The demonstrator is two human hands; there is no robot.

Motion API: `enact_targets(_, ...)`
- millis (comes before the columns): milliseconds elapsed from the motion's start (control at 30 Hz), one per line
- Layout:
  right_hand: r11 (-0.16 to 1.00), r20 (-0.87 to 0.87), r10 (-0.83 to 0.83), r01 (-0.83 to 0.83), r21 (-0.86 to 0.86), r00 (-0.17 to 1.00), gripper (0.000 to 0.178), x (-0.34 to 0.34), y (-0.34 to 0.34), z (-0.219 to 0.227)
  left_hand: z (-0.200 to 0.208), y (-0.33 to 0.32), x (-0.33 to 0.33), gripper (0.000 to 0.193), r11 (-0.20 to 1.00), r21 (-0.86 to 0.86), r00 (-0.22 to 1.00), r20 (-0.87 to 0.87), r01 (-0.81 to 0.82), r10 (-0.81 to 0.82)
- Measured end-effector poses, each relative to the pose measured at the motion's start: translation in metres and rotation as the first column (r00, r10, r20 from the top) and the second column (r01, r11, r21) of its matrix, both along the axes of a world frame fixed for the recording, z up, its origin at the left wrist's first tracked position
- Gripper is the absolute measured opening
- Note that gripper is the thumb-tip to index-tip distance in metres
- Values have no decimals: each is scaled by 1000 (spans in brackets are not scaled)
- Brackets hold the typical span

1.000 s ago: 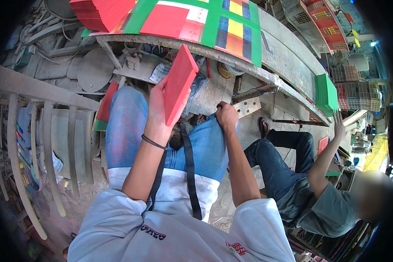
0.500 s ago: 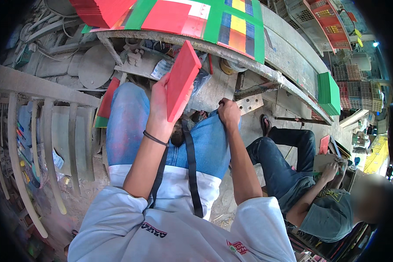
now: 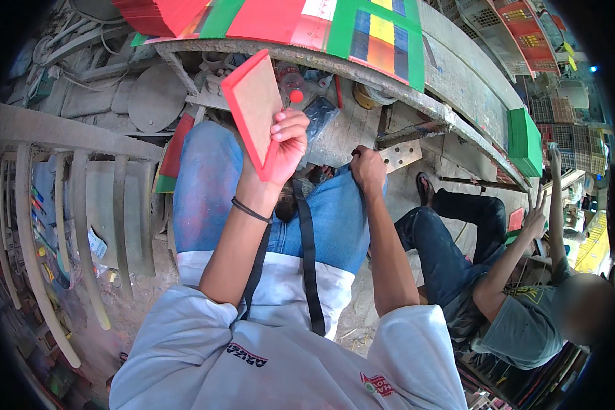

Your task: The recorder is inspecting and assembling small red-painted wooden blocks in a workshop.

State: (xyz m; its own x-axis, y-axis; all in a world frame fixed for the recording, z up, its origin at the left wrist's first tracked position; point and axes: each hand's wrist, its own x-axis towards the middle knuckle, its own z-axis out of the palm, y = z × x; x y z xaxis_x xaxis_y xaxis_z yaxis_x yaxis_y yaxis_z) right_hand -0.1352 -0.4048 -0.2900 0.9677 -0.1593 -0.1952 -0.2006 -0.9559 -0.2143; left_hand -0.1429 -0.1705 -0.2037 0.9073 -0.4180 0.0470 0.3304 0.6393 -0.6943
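On the shirt (image 3: 307,369), printed lettering (image 3: 247,355); left grip (image 3: 287,145) holds red-edged board (image 3: 256,106).

Ahead of you a long, worn table (image 3: 470,83) runs off to your right, its grey planks standing above a dusty floor (image 3: 142,304). On your left is a frame of pale slats (image 3: 65,133), with a round grey disc (image 3: 156,99) amid clutter beyond it. To your far right, plastic crates (image 3: 568,131) are stacked, and a small bluish-white light (image 3: 593,69) glows.
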Motion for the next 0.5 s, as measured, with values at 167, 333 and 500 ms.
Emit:
enact_targets(167,1000,-4,-5,5,-1,1000,24,1,-1,1,4,1,1,18,999,-41,1000,-6,-3,3)
enact_targets(333,1000,-3,-12,12,-3,1000,24,1,-2,-1,26,0,2,14,1000,20,996,87,23,-25)
enact_targets(500,1000,7,4,-4,8,1000,25,1,0,-1,22,2,4,26,991,108,892,452,-80,23)
